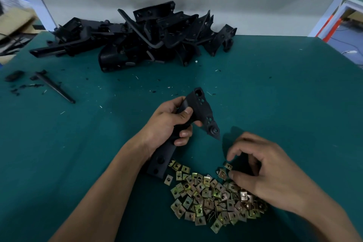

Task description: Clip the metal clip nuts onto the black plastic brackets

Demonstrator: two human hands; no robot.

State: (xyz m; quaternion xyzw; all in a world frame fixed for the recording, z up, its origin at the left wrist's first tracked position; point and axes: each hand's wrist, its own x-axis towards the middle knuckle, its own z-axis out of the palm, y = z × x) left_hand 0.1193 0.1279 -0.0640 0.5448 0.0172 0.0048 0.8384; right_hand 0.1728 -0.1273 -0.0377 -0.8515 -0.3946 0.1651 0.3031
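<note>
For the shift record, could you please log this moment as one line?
left hand: grips black plastic bracket | right hand: reaching into clip nut pile, fingers curled, grasp unclear | green mat

One black plastic bracket (198, 108) is held up at centre. A heap of black brackets (137, 35), too tangled to count, lies at 12 o'clock. Clip nuts (208, 196), many dozens and too overlapped to count, spread at 5 o'clock. One black rod (56, 87) lies at 10 o'clock. Two hands show.
</note>
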